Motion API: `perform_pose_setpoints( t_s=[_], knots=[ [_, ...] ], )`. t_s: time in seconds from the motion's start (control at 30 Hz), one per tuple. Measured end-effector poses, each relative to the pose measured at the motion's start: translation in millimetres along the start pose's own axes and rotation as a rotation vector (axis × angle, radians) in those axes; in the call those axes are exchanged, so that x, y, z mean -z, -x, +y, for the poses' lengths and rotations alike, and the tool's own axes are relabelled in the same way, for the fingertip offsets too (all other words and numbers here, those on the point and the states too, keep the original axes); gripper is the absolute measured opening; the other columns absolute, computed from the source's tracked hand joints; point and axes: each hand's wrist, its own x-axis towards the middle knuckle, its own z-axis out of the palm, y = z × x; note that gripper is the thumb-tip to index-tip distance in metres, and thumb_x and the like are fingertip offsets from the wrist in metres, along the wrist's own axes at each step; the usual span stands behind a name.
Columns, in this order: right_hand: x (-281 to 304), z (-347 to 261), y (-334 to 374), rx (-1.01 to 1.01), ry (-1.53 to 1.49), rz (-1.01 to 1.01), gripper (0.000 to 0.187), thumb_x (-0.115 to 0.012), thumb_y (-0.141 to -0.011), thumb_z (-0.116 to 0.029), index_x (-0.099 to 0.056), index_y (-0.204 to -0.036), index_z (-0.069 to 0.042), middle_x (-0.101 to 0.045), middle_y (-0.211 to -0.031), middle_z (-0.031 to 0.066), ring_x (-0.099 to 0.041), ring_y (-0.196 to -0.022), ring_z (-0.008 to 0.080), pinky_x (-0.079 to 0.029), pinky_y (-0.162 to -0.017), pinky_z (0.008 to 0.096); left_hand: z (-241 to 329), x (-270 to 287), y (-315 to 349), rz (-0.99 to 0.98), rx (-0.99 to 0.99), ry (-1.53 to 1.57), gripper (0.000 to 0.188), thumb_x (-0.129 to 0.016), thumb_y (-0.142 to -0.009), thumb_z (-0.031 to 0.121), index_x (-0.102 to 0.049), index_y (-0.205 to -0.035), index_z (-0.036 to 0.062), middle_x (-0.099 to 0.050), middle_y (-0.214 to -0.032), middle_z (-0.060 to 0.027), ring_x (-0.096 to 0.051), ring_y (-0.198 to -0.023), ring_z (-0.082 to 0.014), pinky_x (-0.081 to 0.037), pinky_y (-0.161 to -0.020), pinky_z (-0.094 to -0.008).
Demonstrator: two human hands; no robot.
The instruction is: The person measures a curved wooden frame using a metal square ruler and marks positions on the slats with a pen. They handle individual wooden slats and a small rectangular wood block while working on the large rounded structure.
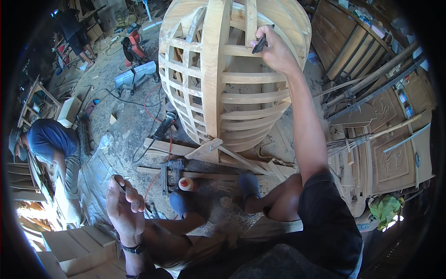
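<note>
A large curved wooden frame (pixel 213 74) stands before me, with slats bent across its ribs and a broad upright down its middle. My right hand (pixel 275 49) reaches out to its upper right part, fingers closed round a short black pen-like tool (pixel 260 44). Whether the tool's tip touches the wood I cannot tell. Well away from the frame, at the lower left, my left hand (pixel 124 207) is raised with its fingers curled toward the thumb. Something small and dark shows between them, too little of it visible to name.
A nail gun (pixel 166 176) and a white bottle with a red cap (pixel 186 184) lie near my feet. Behind them are a power tool (pixel 165 125), a red-and-black machine (pixel 134 49) and cords. One person (pixel 51 144) bends at left; another (pixel 72 28) stands far left. Carved panels (pixel 388 116) lean right.
</note>
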Motion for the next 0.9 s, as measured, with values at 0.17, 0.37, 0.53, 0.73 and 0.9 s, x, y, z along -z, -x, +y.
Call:
perform_pose_setpoints(
  t_s=[0.17,0.37,0.53,0.73,0.9],
  knots=[
    [2,1,0,0.008,0.023,-0.052,0.027,-0.068,-0.087,-0.013,-0.043,-0.093,-0.005,-0.038,-0.077,-0.0006,-0.037,-0.072,0.0106,-0.036,-0.066,0.0268,1,5,0,0.012,0.004,-0.009,0.026,-0.044,-0.102,0.033,-0.047,-0.101,0.0073,-0.050,-0.066,0.0000,-0.044,-0.045,-0.0059,-0.037,-0.042,-0.0205],
    [-1,-10,4,0.004,0.027,-0.079,0.029,-0.069,-0.087,-0.012,-0.042,-0.094,-0.007,-0.037,-0.078,-0.0011,-0.036,-0.071,0.0104,-0.035,-0.064,0.0266,5,6,2,0.066,0.032,-0.038,0.026,-0.045,-0.102,0.034,-0.048,-0.099,0.0078,-0.049,-0.063,-0.0001,-0.043,-0.045,-0.0072,-0.037,-0.042,-0.0219],
    [6,-1,3,0.033,0.117,-0.062,0.032,-0.069,-0.087,-0.017,-0.042,-0.098,-0.004,-0.043,-0.076,0.0034,-0.041,-0.069,0.0144,-0.039,-0.066,0.0302,7,6,4,-0.002,0.016,-0.001,0.027,-0.043,-0.102,0.032,-0.047,-0.098,0.0057,-0.048,-0.061,-0.0025,-0.042,-0.043,-0.0087,-0.038,-0.042,-0.0229],
    [2,-11,2,-0.077,0.042,-0.102,0.029,-0.069,-0.087,-0.015,-0.042,-0.095,-0.007,-0.038,-0.079,-0.0014,-0.038,-0.074,0.0106,-0.037,-0.068,0.0270,17,10,15,-0.046,0.017,0.105,0.026,-0.043,-0.103,0.028,-0.044,-0.096,0.0029,-0.050,-0.059,-0.0069,-0.043,-0.039,-0.0110,-0.040,-0.039,-0.0235],
    [6,-9,-1,-0.121,0.030,-0.103,0.029,-0.069,-0.086,-0.015,-0.041,-0.093,-0.009,-0.037,-0.080,-0.0030,-0.036,-0.074,0.0087,-0.035,-0.068,0.0249,22,21,24,-0.162,-0.004,0.183,0.026,-0.047,-0.101,0.026,-0.041,-0.094,0.0013,-0.051,-0.059,-0.0102,-0.045,-0.039,-0.0133,-0.042,-0.038,-0.0256]
  ],
)
